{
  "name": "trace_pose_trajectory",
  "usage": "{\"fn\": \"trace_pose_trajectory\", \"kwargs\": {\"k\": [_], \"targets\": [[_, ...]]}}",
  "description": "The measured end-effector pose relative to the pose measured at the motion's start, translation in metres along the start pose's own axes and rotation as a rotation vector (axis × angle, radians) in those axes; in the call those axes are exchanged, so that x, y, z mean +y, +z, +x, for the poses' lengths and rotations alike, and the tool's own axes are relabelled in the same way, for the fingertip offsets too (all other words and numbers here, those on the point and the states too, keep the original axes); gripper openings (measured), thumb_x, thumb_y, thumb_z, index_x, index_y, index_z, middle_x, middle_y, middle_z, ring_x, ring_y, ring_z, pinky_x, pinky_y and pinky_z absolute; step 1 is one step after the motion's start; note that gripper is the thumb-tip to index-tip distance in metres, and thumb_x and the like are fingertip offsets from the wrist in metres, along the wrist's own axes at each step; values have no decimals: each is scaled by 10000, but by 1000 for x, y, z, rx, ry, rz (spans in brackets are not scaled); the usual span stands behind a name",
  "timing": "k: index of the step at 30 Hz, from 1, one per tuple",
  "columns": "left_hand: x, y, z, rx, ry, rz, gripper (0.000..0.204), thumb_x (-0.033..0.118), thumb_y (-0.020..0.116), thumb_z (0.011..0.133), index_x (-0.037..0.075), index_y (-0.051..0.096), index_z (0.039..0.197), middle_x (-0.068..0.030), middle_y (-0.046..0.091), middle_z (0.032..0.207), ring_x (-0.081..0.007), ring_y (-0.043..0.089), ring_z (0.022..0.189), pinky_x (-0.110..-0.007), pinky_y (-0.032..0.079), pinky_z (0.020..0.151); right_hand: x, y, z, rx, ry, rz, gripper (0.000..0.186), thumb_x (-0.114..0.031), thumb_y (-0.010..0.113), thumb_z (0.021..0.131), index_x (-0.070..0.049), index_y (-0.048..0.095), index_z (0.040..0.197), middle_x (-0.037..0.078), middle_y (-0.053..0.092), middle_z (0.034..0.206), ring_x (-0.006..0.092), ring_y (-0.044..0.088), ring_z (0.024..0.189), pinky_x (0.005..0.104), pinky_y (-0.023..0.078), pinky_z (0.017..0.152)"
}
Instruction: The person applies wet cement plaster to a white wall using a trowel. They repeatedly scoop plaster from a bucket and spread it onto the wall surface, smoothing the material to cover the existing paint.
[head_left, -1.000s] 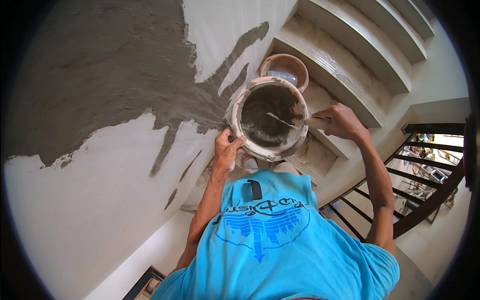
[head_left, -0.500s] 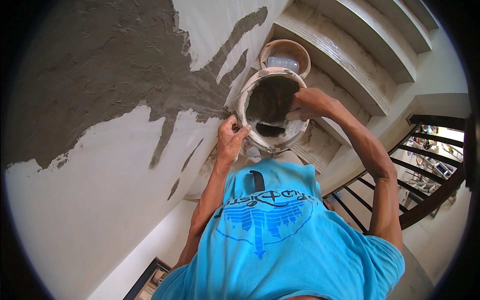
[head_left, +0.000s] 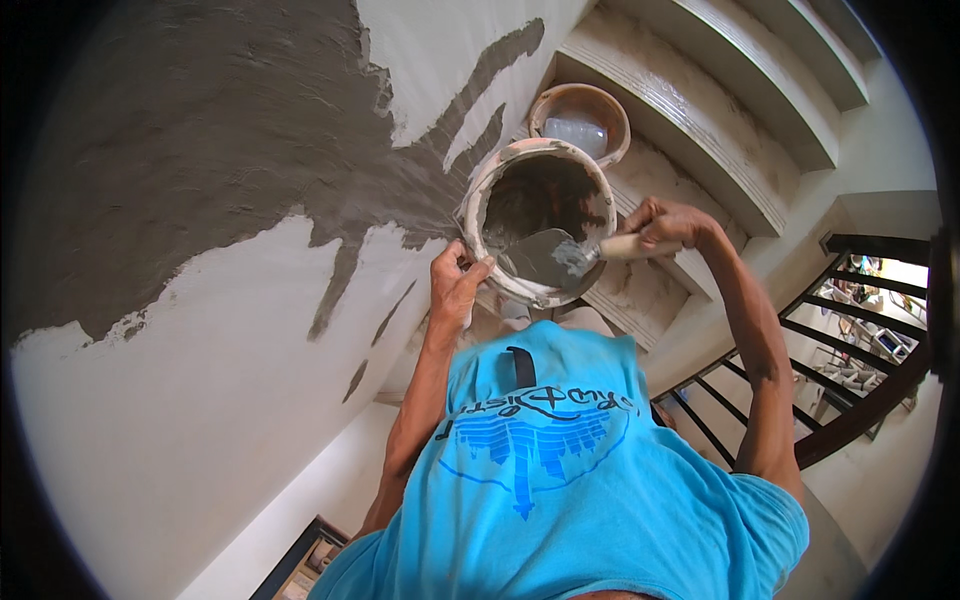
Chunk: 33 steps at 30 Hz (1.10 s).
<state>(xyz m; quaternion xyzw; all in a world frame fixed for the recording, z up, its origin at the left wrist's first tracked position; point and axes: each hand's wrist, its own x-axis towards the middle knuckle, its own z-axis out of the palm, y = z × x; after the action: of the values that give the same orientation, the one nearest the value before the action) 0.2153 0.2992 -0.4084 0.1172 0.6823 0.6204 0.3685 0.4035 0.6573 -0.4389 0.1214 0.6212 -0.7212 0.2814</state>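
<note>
My left hand (head_left: pixel 457 283) grips the near rim of a white bucket (head_left: pixel 480 200) that holds dark grey wet mortar. In my right hand (head_left: pixel 668 222) is the pale wooden handle of a trowel (head_left: pixel 545 258). Its metal blade lies over the bucket's near rim, smeared with mortar. The bucket is tilted toward me, close to the wall.
A white wall (head_left: pixel 200 400) on the left is partly coated with grey mortar (head_left: pixel 180 170). A second bucket (head_left: pixel 582 115) stands on a stair step behind the first. Stairs (head_left: pixel 720 90) rise at the upper right. A dark railing (head_left: pixel 850 400) curves at the right.
My right hand drew the trowel out of the bucket's depth to its near rim, the blade now loaded with mortar. The bucket tipped slightly toward me.
</note>
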Motion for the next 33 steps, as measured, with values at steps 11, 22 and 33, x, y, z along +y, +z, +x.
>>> {"fn": "trace_pose_trajectory", "kwargs": {"k": [11,22,33], "targets": [[-12,-21,-3,69,-48,-120,211,137,777,848,40,666,999,-12,679,900,-91,606,781,-281,515,677,-31,64,-30,185,-347,438,760,-296,827,579,94,684,1215,153,747,910,200,709,665,296,585,521],[-36,-29,15,64,-31,-282,200,88,798,855,7,644,956,-75,693,862,-138,667,717,-293,533,607,-311,67,-18,783,-1249,138,828,-296,673,727,61,506,1455,73,603,760,113,553,555,255,459,467],[-42,-28,1,96,-91,-277,242,99,815,824,7,637,959,-84,693,866,-166,682,756,-322,567,644,-468,36,-28,1392,-1274,-408,733,-50,697,722,-95,599,1446,95,703,879,131,619,707,301,528,672]]}}
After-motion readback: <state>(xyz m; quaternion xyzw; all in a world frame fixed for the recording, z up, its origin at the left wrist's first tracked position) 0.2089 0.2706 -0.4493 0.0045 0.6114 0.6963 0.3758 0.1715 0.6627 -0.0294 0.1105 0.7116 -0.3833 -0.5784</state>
